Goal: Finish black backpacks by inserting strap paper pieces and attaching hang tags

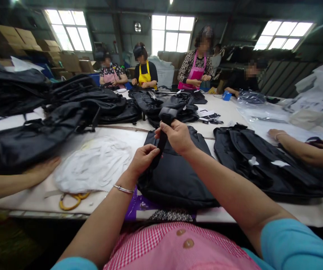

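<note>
A black backpack [182,180] lies flat on the table in front of me. Above it, a black strap [163,139] is stretched between my two hands, its far end looped or folded over at the top. My left hand [144,159] pinches the strap's lower part between thumb and fingers. Higher up, my right hand [176,135] is closed around the strap near the fold. The backpack's far edge is partly hidden behind my hands.
White cloth strips [93,165] and yellow-handled scissors [69,201] lie to the left. Another backpack [262,161] is at right, with more black bags [93,97] piled behind. Co-workers' hands reach in from both sides: a left one [44,170] and a right one [278,134]. Several people work across the table.
</note>
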The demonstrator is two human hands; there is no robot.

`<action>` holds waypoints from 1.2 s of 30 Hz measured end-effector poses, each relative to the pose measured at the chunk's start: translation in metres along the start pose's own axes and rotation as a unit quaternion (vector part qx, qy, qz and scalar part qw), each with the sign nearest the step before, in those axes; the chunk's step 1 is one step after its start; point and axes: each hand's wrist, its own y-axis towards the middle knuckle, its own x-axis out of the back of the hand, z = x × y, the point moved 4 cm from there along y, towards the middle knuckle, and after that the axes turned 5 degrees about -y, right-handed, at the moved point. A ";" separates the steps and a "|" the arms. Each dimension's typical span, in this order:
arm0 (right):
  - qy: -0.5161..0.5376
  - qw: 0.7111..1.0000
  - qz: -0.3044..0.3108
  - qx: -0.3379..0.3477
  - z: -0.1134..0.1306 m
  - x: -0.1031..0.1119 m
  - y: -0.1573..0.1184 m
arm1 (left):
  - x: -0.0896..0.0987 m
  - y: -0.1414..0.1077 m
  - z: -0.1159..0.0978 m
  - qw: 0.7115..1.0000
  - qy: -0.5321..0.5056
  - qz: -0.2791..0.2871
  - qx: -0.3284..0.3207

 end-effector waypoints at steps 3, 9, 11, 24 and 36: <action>0.066 0.995 -0.030 -0.065 -0.009 -0.002 0.003 | 0.007 -0.007 0.007 0.999 -0.029 0.023 0.027; 0.156 0.972 -0.040 -0.173 -0.031 -0.004 0.000 | 0.009 -0.013 0.005 0.999 -0.006 -0.019 0.026; 0.181 0.964 -0.048 -0.187 -0.034 -0.002 0.000 | 0.004 -0.012 0.002 0.999 0.005 -0.028 0.015; 0.204 0.961 -0.046 -0.182 -0.037 -0.007 -0.011 | -0.010 -0.007 -0.031 0.955 0.174 -0.121 -0.209; 0.098 0.986 -0.062 -0.118 -0.051 -0.006 -0.008 | -0.016 0.006 -0.084 0.915 0.315 -0.101 -0.232</action>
